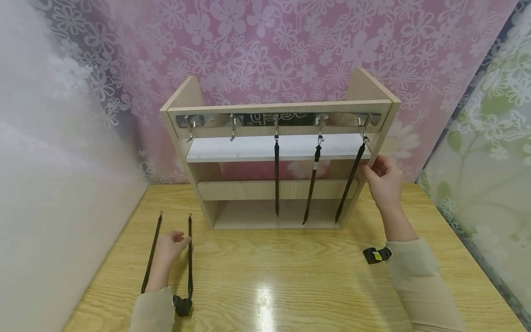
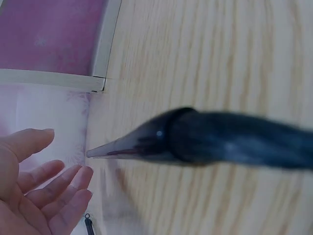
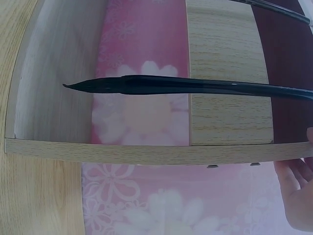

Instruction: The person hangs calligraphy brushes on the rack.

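A wooden desk rack stands on the table, with three dark calligraphy brushes hanging tip down from its hooks: a left one, a middle one and a right one. My right hand grips the edge of the right side panel, thumb in front and fingers on the outer side. Two more brushes lie on the table at the left, an outer one and an inner one. Between them is my left hand, fingers relaxed, thumb at the inner brush.
A metal hook strip runs along the rack's top; its two left hooks carry nothing. Beneath it sits a white shelf. A pale wall borders the wooden table at left, and flowered pink cloth covers the back.
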Demonstrator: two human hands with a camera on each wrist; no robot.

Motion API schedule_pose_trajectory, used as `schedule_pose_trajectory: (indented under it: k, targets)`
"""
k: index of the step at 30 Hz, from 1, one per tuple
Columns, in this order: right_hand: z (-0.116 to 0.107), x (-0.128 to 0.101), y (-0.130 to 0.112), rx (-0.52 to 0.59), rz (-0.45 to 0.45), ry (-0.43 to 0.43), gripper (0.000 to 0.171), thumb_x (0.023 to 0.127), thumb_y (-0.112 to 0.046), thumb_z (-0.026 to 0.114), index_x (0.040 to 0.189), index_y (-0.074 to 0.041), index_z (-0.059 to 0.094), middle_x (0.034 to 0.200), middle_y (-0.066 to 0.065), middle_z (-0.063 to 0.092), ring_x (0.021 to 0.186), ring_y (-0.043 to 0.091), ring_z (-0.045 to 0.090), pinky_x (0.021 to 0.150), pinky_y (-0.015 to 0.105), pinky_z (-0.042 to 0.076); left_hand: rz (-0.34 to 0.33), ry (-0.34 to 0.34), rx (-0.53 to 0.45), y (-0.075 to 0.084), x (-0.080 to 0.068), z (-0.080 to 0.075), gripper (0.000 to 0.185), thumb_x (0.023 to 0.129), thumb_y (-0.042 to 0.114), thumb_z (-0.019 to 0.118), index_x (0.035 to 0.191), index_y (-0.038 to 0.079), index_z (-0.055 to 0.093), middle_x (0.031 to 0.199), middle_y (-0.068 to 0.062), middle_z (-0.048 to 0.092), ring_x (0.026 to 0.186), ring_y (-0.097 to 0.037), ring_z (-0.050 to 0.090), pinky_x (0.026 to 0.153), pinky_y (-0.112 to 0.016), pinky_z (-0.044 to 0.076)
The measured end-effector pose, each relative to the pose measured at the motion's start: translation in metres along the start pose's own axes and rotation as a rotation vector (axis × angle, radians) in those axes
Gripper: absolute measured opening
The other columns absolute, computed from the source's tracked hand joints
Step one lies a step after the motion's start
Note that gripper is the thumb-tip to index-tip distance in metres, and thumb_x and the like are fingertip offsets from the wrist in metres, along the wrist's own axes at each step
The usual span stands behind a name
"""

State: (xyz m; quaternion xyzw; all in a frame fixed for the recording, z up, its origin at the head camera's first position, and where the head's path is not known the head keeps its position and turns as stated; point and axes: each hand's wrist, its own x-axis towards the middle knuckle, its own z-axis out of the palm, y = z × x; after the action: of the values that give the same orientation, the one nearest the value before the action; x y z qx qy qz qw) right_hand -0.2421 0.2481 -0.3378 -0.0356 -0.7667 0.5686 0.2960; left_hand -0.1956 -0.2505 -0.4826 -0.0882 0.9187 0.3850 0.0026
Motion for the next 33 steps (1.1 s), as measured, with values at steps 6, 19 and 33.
schedule_pose_trajectory:
  k: [6,19,33]
  targets:
    - [0.000,0.000,0.001,-0.003,0.006,-0.003,0.026,0.081,-0.005,0.061,0.106,-0.001,0.058,0.087,-0.006,0.057,0.083,0.002,0.056,0.073,0.012,0.047,-0.021,-0.028,-0.009,0.001,-0.002,0.001,0.043,0.085,0.019,0.058,0.112,-0.013,0.048,0.104,-0.030,0.054,0.090,-0.039,0.053,0.070,-0.044,0.049]
    - [0.000,0.000,0.004,0.022,0.017,0.000,0.022,0.080,-0.004,0.062,0.103,-0.003,0.059,0.083,-0.010,0.057,0.080,0.002,0.056,0.070,0.010,0.047,-0.025,-0.042,-0.015,-0.003,0.001,0.010,0.042,0.081,0.014,0.060,0.106,-0.017,0.047,0.103,-0.031,0.052,0.092,-0.042,0.051,0.076,-0.047,0.047]
    - [0.001,0.002,0.003,0.021,-0.030,0.017,0.021,0.080,-0.003,0.062,0.101,-0.001,0.059,0.080,-0.011,0.057,0.076,0.000,0.057,0.069,0.010,0.047,-0.042,-0.039,0.094,-0.005,0.008,0.013,0.024,0.077,0.013,0.065,0.082,-0.006,0.052,0.075,-0.015,0.054,0.066,-0.026,0.050,0.052,-0.035,0.045]
